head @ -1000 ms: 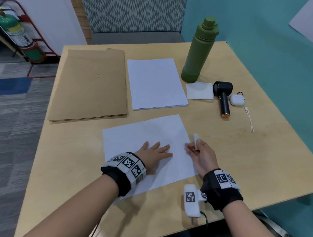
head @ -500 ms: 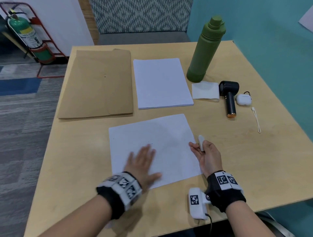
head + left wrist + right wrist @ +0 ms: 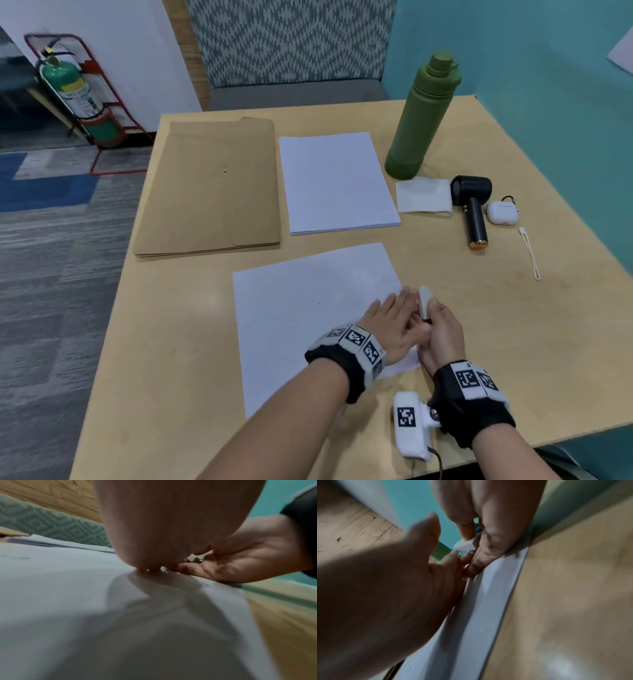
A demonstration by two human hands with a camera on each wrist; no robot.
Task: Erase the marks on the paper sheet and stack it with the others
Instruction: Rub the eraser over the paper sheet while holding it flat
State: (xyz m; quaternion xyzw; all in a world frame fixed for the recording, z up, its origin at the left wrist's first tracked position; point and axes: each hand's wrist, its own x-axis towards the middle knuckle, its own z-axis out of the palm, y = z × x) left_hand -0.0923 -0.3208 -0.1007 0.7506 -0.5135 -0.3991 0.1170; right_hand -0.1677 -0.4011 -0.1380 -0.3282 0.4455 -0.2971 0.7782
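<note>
Here the loose paper sheet (image 3: 308, 308) lies near the front of the wooden table (image 3: 513, 325), slightly skewed, its right edge lifted a little off the wood beside the two hands. The left hand (image 3: 394, 325) lies flat on the sheet's right part with straight fingers pressing down, holding nothing. The right hand (image 3: 442, 332) sits at that raised edge, pinching a white eraser (image 3: 424, 301) upright between thumb and fingers, while its lower fingers touch the paper's border. Behind the sheet, a strip of bare wood separates it from the stack of white paper (image 3: 337, 181). A brown envelope (image 3: 212, 185) lies just left of the stack, a green bottle (image 3: 421, 116) to its right. A few faint marks show on the sheet's left half.
</note>
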